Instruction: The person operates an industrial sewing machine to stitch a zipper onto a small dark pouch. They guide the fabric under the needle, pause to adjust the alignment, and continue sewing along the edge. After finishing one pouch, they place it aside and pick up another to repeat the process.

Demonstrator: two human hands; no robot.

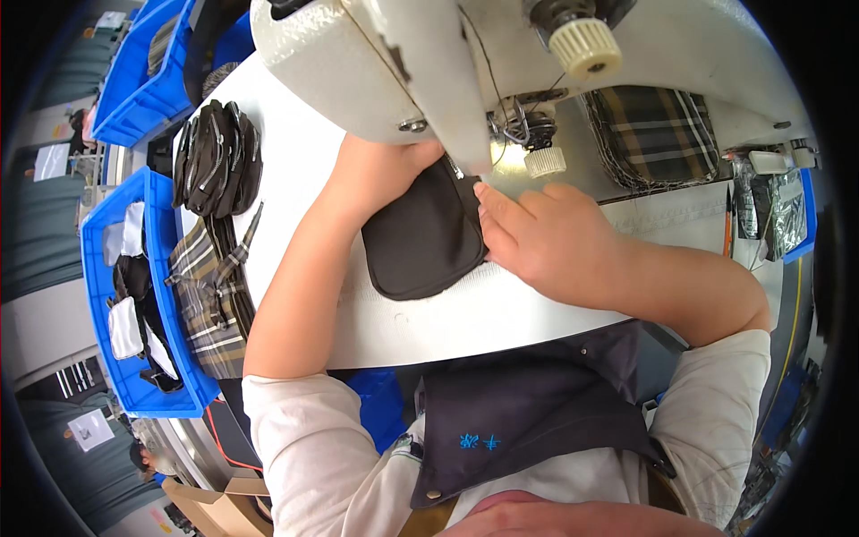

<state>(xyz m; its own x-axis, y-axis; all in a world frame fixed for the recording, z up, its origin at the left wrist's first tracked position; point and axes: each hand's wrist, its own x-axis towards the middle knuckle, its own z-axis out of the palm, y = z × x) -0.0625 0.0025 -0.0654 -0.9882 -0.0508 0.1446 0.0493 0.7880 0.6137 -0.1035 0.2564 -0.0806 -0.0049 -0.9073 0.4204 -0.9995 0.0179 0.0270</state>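
A black fabric pouch (420, 246) with rounded corners and a zipper along its upper right edge lies on the white sewing table, partly under the head of a sewing machine (376, 54). My left hand (385, 174) grips the pouch's upper left edge; the machine head hides part of its fingers. On the opposite side, my right hand (546, 228) pinches the right edge close to the zipper, thumb and forefinger together. The needle area is hidden behind the machine head, and a small lamp glows beside it.
Several black zippered pouches (215, 161) are piled at the left, above folded plaid fabric (210, 300). A blue bin (161, 295) with black and white pieces stands beside the table. Plaid panels (658, 134) lie right of the needle area. Plastic-wrapped items (778, 210) sit far right.
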